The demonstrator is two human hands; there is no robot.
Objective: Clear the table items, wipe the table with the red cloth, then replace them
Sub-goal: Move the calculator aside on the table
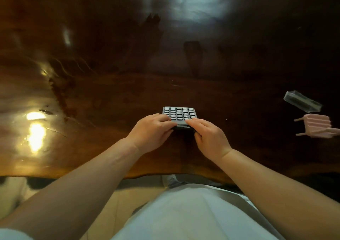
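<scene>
A dark grey calculator (179, 113) with pale keys lies on the glossy dark wooden table (103, 96), near its front edge. My left hand (150, 131) grips the calculator's near left corner, fingers over the keys. My right hand (209, 136) holds its near right corner, thumb underneath. The calculator's near end is hidden by my fingers. No red cloth is in view.
At the right edge lie a clear plastic box (301, 101) with something dark inside and a pink ribbed object (318, 127) with thin prongs. Bright light reflections mark the table's left side. The table's front edge runs just below my forearms.
</scene>
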